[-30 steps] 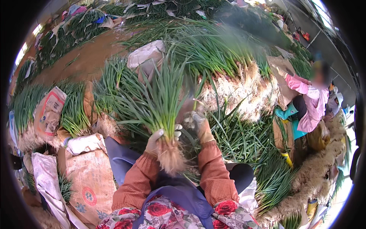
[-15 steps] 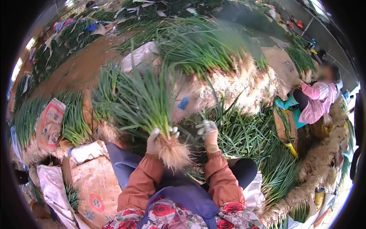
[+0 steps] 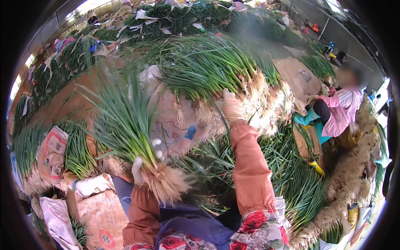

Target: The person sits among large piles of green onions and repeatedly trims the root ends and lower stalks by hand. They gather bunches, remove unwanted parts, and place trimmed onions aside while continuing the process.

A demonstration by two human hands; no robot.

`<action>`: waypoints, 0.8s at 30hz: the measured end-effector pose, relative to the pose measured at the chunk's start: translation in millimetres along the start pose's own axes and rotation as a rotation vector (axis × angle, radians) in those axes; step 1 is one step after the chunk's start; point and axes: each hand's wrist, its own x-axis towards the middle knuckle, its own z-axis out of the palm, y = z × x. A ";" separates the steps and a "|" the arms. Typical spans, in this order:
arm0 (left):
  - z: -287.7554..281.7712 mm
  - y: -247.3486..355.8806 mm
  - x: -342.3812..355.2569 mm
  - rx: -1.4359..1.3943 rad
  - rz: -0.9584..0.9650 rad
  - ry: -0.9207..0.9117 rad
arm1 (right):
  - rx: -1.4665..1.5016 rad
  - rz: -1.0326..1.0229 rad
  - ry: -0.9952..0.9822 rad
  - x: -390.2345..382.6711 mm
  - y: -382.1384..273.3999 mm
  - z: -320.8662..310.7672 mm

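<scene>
My gloved left hand grips a bunch of green onions near its base, with leaves fanning upward and pale, shaggy roots hanging over the wrist side. My gloved right hand is stretched forward to the lower edge of a heap of green onions, just left of a thick mass of white roots; its fingertips are hidden among the stalks. The heap rests on a stained pale sack. Loose dark leaves lie beneath my arms.
A co-worker in pink sits at the right beside a brown sack. Bundles and flattened sacks lie at my left. A long root-out row runs down the right. Further onion piles stand across a brown floor strip.
My right hand has reached forward and up into the heap. My left hand with its bunch has moved left. More of the stained sack shows between them.
</scene>
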 end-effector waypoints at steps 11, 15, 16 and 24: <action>-56.7 -48.7 7.1 -0.139 -0.041 0.199 | 0.555 -0.054 -0.069 -50.6 -3.6 94.5; -62.1 -55.4 22.9 -0.118 -0.160 0.249 | 0.097 -0.446 -0.096 -105.9 -41.3 100.0; -56.1 -55.5 30.0 0.009 -0.167 0.253 | 0.216 -0.465 -0.249 -114.6 -40.5 115.1; -77.7 -59.9 0.2 -0.275 -0.070 0.093 | 1.325 0.161 -0.809 -105.5 -74.0 80.6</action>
